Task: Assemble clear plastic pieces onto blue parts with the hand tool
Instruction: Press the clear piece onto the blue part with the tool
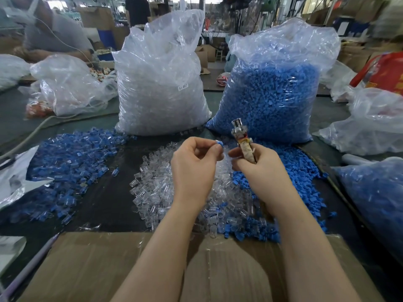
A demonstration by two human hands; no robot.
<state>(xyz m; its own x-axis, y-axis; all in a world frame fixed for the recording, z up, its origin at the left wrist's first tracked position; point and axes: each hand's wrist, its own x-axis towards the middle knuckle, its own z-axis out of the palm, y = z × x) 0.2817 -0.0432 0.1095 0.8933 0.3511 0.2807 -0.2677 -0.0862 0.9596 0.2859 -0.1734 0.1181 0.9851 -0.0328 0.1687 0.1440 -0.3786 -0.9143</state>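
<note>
I see left hand [194,164] fingers pinching blue part [218,145] | right hand [253,162] fingers gripping hand tool [242,136], tip toward 12 o'clock | clear pieces [161,184] below on table [113,192]

A dark worktable [104,192] is stretching toward twelve o'clock, where cardboard boxes [96,17] are piling up and a seated person [54,33] is leaning in at ten o'clock.

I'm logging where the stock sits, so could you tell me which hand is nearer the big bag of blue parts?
Right. The right hand, gripping the hand tool, is just in front of the bag of blue parts; the left hand, pinching a blue piece, is further left.
</note>
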